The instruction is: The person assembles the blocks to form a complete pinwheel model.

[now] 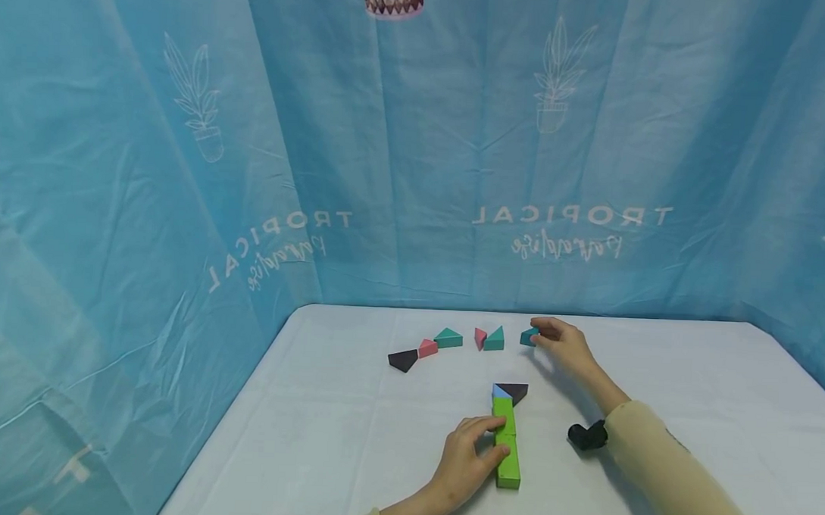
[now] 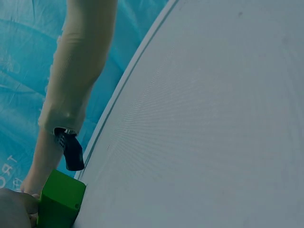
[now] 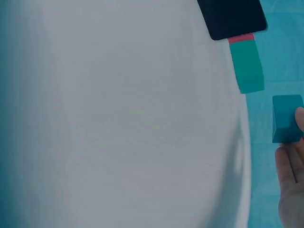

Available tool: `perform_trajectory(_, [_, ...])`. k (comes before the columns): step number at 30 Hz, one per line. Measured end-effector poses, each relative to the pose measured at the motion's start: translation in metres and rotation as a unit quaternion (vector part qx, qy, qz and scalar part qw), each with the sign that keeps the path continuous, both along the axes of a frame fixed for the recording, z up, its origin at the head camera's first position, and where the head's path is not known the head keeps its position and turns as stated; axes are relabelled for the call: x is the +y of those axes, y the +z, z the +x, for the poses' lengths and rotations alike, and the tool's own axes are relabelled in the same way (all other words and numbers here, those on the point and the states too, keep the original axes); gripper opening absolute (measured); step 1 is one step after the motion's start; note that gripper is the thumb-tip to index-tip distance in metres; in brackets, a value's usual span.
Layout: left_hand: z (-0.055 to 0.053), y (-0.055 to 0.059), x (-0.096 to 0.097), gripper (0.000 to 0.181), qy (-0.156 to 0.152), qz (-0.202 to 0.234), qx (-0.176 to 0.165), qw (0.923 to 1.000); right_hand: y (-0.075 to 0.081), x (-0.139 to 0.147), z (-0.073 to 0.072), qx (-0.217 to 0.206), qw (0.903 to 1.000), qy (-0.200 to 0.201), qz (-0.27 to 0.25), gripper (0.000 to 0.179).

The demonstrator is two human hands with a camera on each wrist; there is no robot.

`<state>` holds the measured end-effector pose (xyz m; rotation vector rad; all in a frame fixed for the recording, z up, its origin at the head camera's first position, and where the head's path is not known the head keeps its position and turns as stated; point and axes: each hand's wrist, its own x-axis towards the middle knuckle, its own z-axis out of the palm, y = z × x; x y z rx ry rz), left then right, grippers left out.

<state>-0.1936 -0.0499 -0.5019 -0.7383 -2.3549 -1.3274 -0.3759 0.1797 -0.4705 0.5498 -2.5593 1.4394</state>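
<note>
My right hand (image 1: 568,348) pinches a teal wedge block (image 1: 529,336) between thumb and fingers near the table's far edge. In the right wrist view, the thumb lies against the face of this teal block (image 3: 287,118). My left hand (image 1: 465,458) rests beside two bright green blocks (image 1: 507,446) set end to end, its thumb and a fingertip touching them. A light blue triangle (image 1: 500,392) and a black triangular block (image 1: 517,391) adjoin their far end. One green block (image 2: 61,199) shows near my left fingers in the left wrist view.
Along the back of the white table (image 1: 311,421) lie a black block (image 1: 403,360), a small pink block (image 1: 427,348), a green-teal triangle (image 1: 448,337), another pink piece (image 1: 480,337) and a second green-teal triangle (image 1: 494,338). A black wrist device (image 1: 587,436) sits at my right sleeve. Blue curtains hang behind.
</note>
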Motion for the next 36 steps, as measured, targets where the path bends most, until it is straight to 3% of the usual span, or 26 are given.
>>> perform_trajectory(8, [0.000,-0.001,-0.001,0.035,0.002,-0.003,-0.003,1.0000,0.020,-0.002,0.009,-0.018,0.9998,-0.007,-0.002,0.041])
perform_trajectory(19, [0.000,0.001,0.000,0.035,0.002,0.002,-0.031,0.9995,0.031,-0.036,0.037,-0.010,0.9986,0.038,-0.035,0.038])
perform_trajectory(31, [0.001,0.002,0.001,0.036,-0.004,0.001,-0.036,0.9993,0.009,-0.050,0.056,-0.007,0.9991,0.039,-0.013,0.034])
perform_trajectory(36, [0.000,0.002,0.000,0.035,-0.003,-0.002,-0.014,0.9999,0.004,-0.050,0.054,0.000,0.9995,0.032,0.004,0.032])
